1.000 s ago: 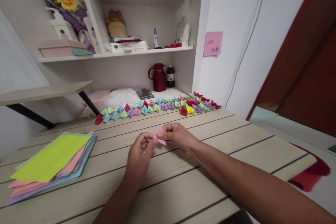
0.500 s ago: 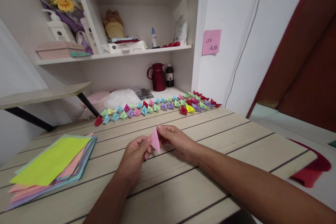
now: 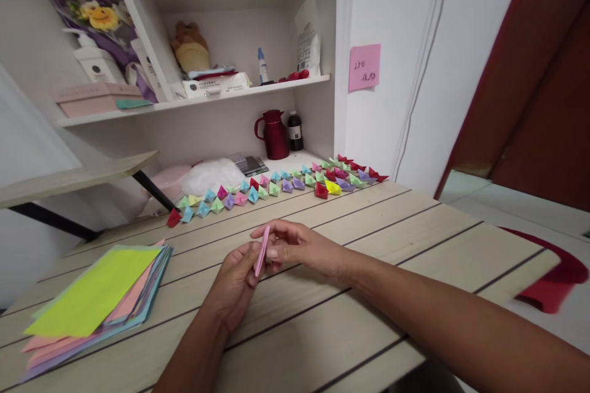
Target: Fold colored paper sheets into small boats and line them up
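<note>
A small folded piece of pink paper (image 3: pixel 262 252) stands nearly edge-on to me above the middle of the table. My left hand (image 3: pixel 239 270) pinches its lower left side between thumb and fingers. From the right, my right hand (image 3: pixel 295 249) holds it too, with the thumb against the near face and the fingers reaching behind, partly hidden. Beyond my hands, several small folded paper boats (image 3: pixel 253 194) in many colours stand in rows along the back of the table.
A stack of coloured paper sheets (image 3: pixel 94 288), yellow on top, lies at the left of the slatted table (image 3: pixel 350 344). Behind the boats are a white plastic bag (image 3: pixel 214 175), a red jug (image 3: pixel 275 135) and a dark bottle (image 3: pixel 295 131). A small raised shelf (image 3: pixel 78 178) stands at left.
The pink paper has turned from showing a triangular face to nearly edge-on. My right thumb has come down onto its near side. The view has shifted slightly.
</note>
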Motion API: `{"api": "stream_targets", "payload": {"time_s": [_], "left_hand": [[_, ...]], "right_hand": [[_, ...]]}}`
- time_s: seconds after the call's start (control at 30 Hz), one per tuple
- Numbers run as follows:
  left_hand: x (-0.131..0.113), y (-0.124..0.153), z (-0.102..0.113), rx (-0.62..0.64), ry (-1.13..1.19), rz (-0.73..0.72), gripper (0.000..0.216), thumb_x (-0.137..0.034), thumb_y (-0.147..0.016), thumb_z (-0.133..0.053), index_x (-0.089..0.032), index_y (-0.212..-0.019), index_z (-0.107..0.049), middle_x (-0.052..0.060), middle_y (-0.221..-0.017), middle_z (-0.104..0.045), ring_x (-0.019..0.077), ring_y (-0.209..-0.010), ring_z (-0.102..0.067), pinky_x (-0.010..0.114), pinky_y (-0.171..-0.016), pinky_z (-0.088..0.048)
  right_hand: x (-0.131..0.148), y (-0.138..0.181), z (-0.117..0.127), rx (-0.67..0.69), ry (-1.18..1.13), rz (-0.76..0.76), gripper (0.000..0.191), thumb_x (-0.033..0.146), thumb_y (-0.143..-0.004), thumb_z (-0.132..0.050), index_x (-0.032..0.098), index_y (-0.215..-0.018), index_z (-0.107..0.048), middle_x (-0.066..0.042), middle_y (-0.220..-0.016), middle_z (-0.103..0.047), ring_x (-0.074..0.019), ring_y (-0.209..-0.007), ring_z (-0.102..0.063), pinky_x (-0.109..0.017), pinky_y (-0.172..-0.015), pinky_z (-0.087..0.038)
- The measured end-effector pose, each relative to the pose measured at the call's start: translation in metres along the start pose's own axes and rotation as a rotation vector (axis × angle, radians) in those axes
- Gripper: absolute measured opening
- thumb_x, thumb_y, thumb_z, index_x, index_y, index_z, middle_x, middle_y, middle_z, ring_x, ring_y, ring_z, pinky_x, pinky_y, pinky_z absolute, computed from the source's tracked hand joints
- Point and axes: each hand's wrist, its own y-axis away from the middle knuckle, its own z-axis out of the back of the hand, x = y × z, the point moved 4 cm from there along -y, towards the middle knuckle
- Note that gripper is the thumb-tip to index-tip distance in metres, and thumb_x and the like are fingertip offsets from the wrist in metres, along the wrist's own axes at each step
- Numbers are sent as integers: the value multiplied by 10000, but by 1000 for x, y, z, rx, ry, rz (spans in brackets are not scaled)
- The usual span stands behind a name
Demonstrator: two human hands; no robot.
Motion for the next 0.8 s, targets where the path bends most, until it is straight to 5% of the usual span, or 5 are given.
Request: {"api": "stream_targets", "payload": {"time_s": [0.5,0.6,0.8], "left_hand": [[0,-3,-1,-26,23,-4,304,-329,-839,-652,-142,-1077,-676,-11,-621,-588,78,-591,-531,168,-561,-385],[1,-3,1,-22,21,1,251,-318,-846,-641,-142,-1019,-690,-31,-539,-547,81,-569,-531,171,-559,-376],[2,-1,0,-39,11,23,352,-373,-835,-646,-149,-573,-575,-53,-432,-440,79,-511,-495,191,-610,-397]], "right_hand": [[-2,-1,-1,5,23,-18,341,281,-785,-718,171,-1099,-643,-34,-867,-652,-131,-811,-621,-258,-716,-489],[-1,0,-3,18,-2,-34,370,260,-749,-746,164,-1091,-643,-32,-847,-666,-133,-803,-627,-259,-723,-484],[-1,0,-3,-21,-20,-49,281,143,-767,-640,155,-1048,-661,-13,-766,-652,-108,-711,-613,-243,-687,-473]]}}
